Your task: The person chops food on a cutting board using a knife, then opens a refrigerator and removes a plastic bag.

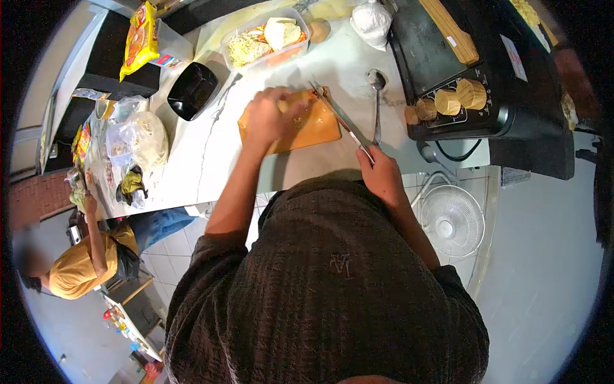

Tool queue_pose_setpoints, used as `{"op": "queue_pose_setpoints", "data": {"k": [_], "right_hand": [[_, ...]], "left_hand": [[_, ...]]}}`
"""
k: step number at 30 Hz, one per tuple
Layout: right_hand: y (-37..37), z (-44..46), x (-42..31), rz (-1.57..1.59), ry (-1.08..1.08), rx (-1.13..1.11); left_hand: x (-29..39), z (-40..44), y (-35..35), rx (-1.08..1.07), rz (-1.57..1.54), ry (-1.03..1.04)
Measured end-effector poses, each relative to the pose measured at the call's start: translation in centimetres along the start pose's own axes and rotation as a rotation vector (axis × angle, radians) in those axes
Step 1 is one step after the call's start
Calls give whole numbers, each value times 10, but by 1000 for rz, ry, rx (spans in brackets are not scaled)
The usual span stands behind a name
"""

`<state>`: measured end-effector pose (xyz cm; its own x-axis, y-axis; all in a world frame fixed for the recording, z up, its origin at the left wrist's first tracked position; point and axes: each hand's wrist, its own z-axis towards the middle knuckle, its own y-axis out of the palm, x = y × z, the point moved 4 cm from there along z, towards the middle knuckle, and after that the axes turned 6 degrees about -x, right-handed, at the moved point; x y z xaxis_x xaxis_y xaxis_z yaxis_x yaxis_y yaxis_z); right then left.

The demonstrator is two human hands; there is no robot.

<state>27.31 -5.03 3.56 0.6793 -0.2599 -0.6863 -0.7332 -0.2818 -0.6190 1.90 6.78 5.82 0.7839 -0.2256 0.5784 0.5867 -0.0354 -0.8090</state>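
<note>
Dark, textured cloth of the wearer's shirt [332,275] filled the bottom of the head view and hid part of the table's [182,176] near edge. Both hands were apart. The right hand [382,174] was closed around the handle of a knife [345,125], whose blade slanted away to the upper left, across the right side of an orange cutting board [327,132]. The left hand [265,116] was over the board's left part, its fingers bent and blurred; whether they gripped anything could not be told, and they covered some of the board. Small pale bits lay between hand and blade.

A metal spoon [377,105] lay just right of the knife. Beyond the board stood a clear container [272,62] of shredded food, with a black bowl [194,91] to its left and a white bag [371,24] to its right. A black appliance [409,61] bordered the right. Far left, another person in a mustard top [80,269] stood beside the table.
</note>
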Motion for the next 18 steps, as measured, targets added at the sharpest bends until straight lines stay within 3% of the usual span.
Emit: {"op": "queue_pose_setpoints", "data": {"k": [3,6,9,12,18], "right_hand": [[4,0,4,-12,20,-5],[14,-4,7,-58,23,-24],[34,-9,1,-23,30,-135],[52,-8,-9,13,-132,-118],[58,-5,-27,86,-130,-154]], "left_hand": [[1,-24,30,108,108,52],[-7,-38,33,163,177,-81],[-19,-46,17,229,-89,-146],[-15,-55,2,250,-142,-158],[-22,-73,-5,302,-41,-130]]}}
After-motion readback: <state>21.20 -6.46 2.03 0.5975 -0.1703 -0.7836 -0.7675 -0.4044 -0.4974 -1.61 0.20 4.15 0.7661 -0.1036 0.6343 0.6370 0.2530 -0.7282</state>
